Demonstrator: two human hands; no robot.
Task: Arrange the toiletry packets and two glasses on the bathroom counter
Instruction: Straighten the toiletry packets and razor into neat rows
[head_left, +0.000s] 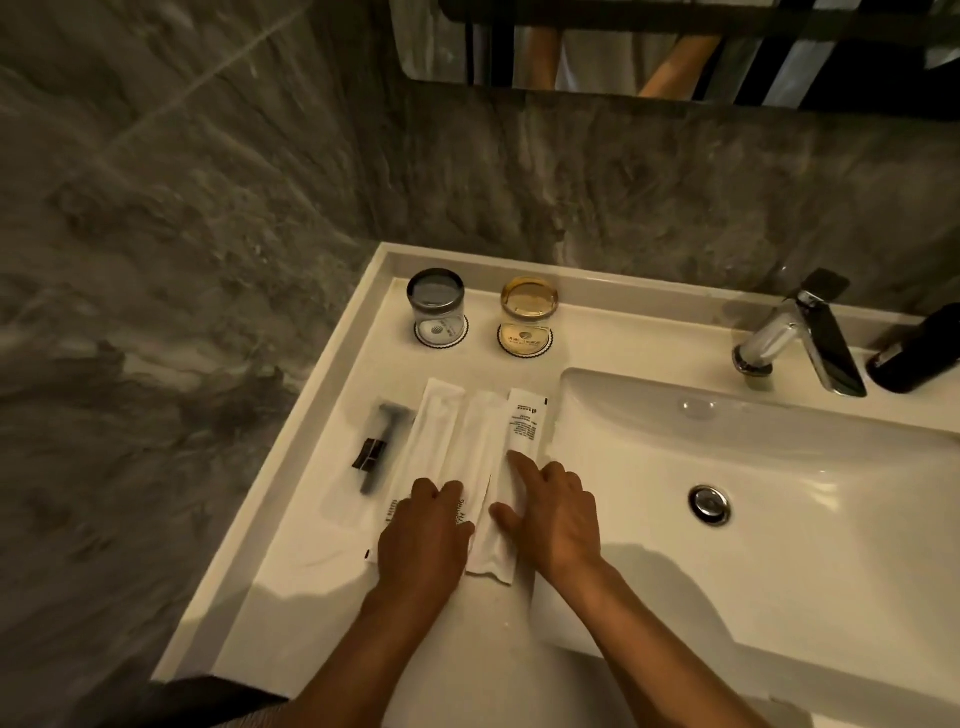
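Several white toiletry packets lie side by side on the white counter (322, 587), left of the basin. The leftmost is a clear razor packet (375, 447). Beside it lies a long white packet (431, 431), then a middle packet (480, 431), then a printed packet (525, 421). My left hand (423, 535) rests flat on the near ends of the long and middle packets. My right hand (550, 512) lies flat on the printed packet, fingers spread. A grey glass (436, 304) and an amber glass (529, 314) stand on round coasters at the back.
The sink basin (779, 467) with its drain (709, 504) takes up the right side. A chrome faucet (805, 338) and a dark bottle (919, 353) stand at the back right. Marble walls close in at the left and rear; a mirror hangs above.
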